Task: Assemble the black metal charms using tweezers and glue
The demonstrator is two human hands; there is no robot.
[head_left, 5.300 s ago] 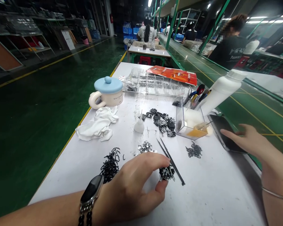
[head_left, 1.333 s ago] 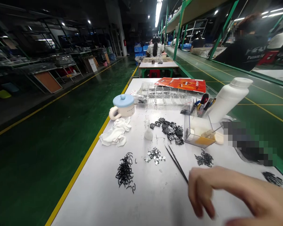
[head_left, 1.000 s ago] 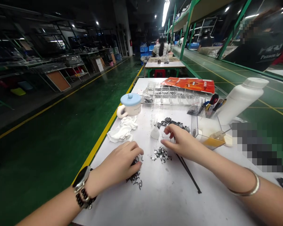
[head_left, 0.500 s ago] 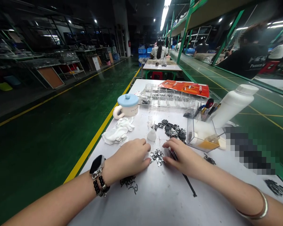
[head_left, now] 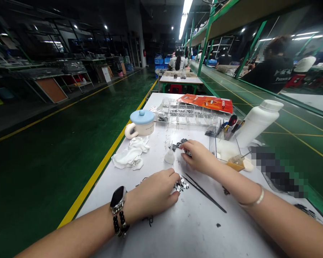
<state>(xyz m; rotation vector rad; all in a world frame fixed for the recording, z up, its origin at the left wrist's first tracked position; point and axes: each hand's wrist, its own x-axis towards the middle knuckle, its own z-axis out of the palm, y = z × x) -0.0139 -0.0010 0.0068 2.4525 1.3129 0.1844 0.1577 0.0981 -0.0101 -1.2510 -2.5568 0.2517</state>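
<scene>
Silver metal parts point(head_left: 183, 185) lie heaped on the tabletop point(head_left: 191, 229), left of black tweezers point(head_left: 207, 195). Left hand point(head_left: 154, 190) at the heap's left edge, thumb and fingers apart. Right hand point(head_left: 200, 157) at black components point(head_left: 176, 146) beyond the heap; whether its fingers grip any cannot be told.

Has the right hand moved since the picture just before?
Yes, forward. Judged against the small bottle, the right hand was on its near side, at the tweezers; now it is about level with it, at the black parts.
</scene>
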